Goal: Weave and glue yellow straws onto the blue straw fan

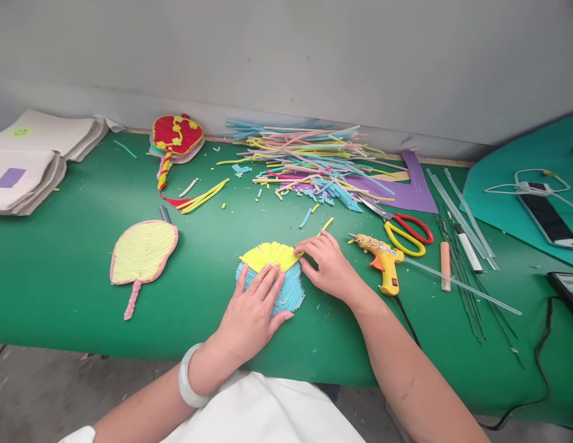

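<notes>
A round fan-shaped piece point(268, 254) lies in front of me, yellow strips fanned over its top and blue strips across its lower part. My left hand point(256, 307) rests flat on it with the fingers stretched out. At its right edge, my right hand point(330, 267) pinches a yellow fuzzy stick point(327, 225), whose far end pokes out above the fingers. The stick's lower end is mostly hidden by my fingers. Just right of that hand lies a yellow glue gun point(383, 258) with a clear glue stick in its back.
Fuzzy sticks point(309, 154) are heaped at the back over purple sheet point(418, 184). Scissors point(406, 234), green wires point(466, 289) and a white marker point(468, 249) lie right. A yellow-and-pink fan point(145, 252), a red fan point(178, 134) and paper stacks point(25, 178) are left.
</notes>
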The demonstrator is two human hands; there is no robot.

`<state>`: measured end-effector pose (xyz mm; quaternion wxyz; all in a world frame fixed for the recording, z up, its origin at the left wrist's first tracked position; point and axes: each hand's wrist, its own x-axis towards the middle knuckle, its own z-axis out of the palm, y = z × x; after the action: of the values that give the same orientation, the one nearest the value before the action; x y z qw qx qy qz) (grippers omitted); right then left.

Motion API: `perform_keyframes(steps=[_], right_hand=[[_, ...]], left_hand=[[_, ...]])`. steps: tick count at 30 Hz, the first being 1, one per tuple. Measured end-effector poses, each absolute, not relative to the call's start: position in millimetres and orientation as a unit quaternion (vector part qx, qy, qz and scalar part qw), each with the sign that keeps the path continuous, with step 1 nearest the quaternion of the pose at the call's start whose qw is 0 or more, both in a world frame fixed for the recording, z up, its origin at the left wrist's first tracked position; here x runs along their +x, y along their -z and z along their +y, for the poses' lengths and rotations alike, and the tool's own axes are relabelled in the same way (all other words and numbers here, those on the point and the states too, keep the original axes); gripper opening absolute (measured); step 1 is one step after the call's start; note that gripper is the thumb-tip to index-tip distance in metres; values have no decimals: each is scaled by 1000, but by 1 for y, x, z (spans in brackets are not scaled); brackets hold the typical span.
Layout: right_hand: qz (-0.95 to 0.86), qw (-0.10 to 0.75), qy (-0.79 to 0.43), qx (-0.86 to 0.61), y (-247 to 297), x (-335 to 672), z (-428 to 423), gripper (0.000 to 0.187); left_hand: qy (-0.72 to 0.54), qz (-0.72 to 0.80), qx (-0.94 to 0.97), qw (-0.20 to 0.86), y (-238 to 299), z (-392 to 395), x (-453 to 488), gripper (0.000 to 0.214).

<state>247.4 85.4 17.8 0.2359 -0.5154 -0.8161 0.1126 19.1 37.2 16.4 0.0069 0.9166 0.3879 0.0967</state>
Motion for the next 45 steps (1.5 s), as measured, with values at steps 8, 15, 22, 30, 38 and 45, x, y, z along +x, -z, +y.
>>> perform_keyframes(steps=[8,15,22,30,38,45], right_hand=[[-820,236,-108,-511,-13,249,88,14],[-823,227,-100,-511,-14,249,88,14],[-824,219,-93,-514,-14,248,88,14],[-822,214,-94,-518,-13,247,88,12],[-816,241,-110,-514,-12,248,89,13],[-775,312,-75,-544,-10,249,91,21]], left_hand=[[-89,388,917,6,-17,38,19,62],[-92,395,914,20,-15,37,19,62],[-87,398,913,31,-16,37,20,62],[-86,398,913,31,-16,37,20,62],[-91,397,913,24,-14,37,20,63],[-91,395,914,23,-13,37,19,62]])
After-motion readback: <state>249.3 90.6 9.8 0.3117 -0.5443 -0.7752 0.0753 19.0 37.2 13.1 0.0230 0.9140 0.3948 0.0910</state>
